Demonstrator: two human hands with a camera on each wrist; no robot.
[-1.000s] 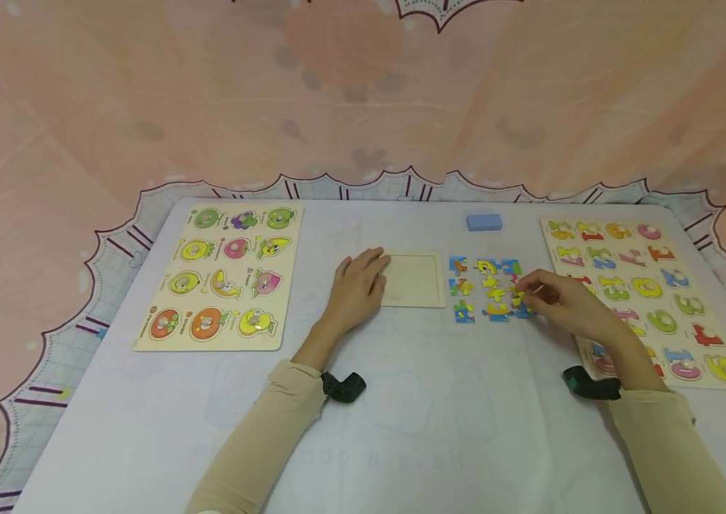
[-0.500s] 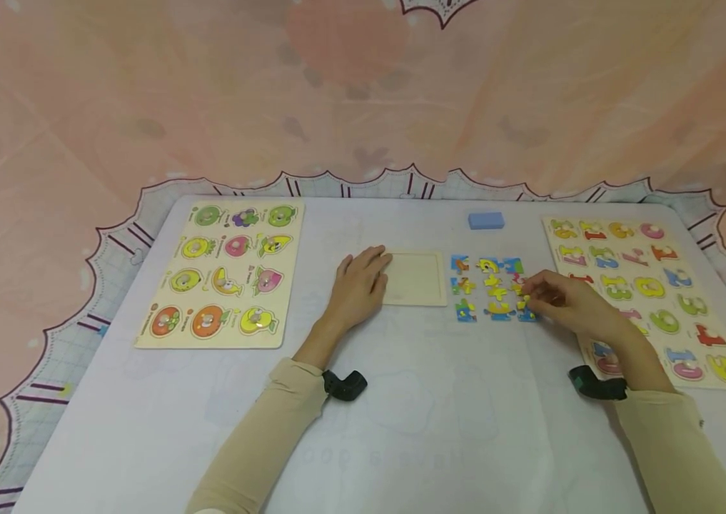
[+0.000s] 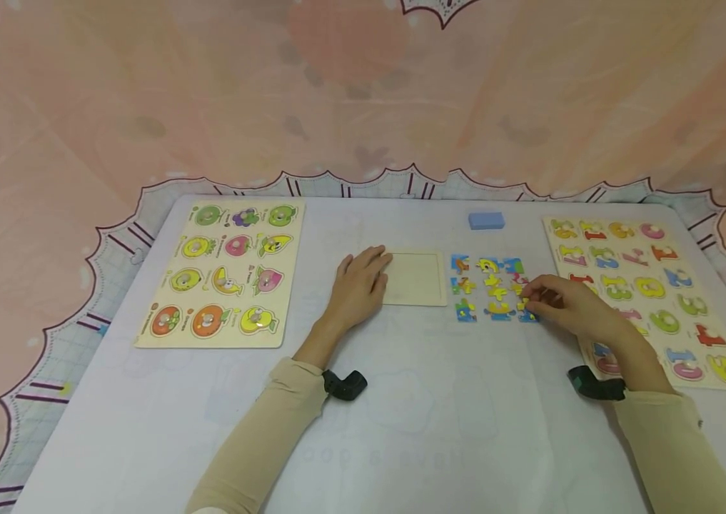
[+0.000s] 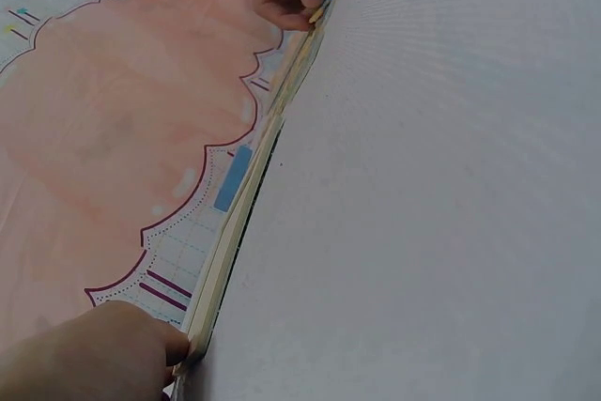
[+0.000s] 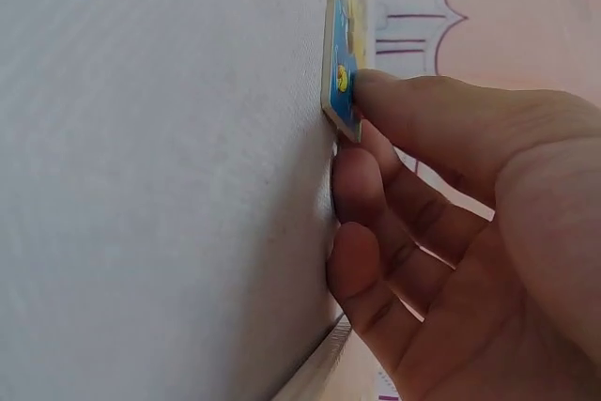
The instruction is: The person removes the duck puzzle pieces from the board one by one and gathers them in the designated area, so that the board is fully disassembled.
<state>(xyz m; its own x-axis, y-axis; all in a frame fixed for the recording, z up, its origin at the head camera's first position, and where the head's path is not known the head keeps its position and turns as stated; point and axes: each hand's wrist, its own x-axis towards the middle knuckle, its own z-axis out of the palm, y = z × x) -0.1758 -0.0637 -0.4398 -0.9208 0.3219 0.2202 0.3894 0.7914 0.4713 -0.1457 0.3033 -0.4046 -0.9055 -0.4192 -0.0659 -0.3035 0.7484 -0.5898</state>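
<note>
My left hand [image 3: 358, 285] rests with extended fingers on the left edge of a shallow wooden puzzle tray [image 3: 414, 280]; its thumb touches the tray's near side. To the tray's right, several colourful jigsaw pieces [image 3: 494, 291] lie spread in loose rows. My right hand [image 3: 565, 307] is at the lower right of this group and pinches a blue and yellow jigsaw piece [image 5: 341, 72] at its edge. In the right wrist view the thumb [image 5: 394, 105] presses on that piece, low at the table surface, while the other fingers curl below. The index fingertip is partly hidden.
A fruit puzzle board [image 3: 221, 278] lies at the left. A number puzzle board [image 3: 645, 300] lies at the right, partly under my right forearm. A blue block [image 3: 486, 221] sits toward the back of the white table [image 3: 427, 414].
The right hand has shifted slightly to the right, and the corner jigsaw piece at its fingertips has moved a little the same way. My left hand stays on the tray.
</note>
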